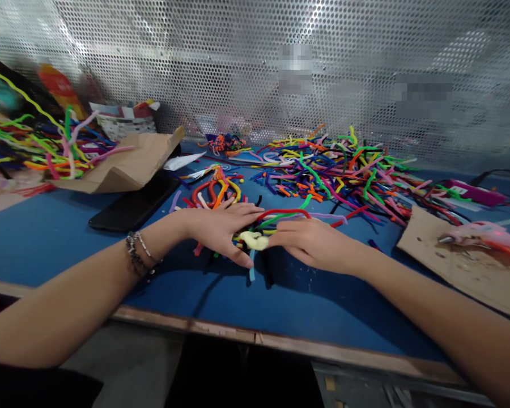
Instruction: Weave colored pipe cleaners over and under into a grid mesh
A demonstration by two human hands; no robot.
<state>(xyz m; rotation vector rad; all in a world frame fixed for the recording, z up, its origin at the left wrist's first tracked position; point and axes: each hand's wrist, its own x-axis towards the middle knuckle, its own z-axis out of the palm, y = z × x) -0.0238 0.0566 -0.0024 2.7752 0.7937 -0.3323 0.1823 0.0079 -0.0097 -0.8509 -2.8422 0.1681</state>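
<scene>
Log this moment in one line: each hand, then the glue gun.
left hand: spread over pipe cleaners | right hand: curled, at pale-yellow piece | glue gun: on cardboard

Bright white glare is streaking across the perforated silver metal panel (238, 73), where two pixelated patches (295, 69) are hiding detail. Soft shadows are falling on the blue-topped, wooden-edged desk (335, 317), on the near side of the left hand (221, 229) and right hand (308, 241). Blur is smearing the orange plastic bottle (59, 85) at far left; the space below is sinking into darkness.
</scene>
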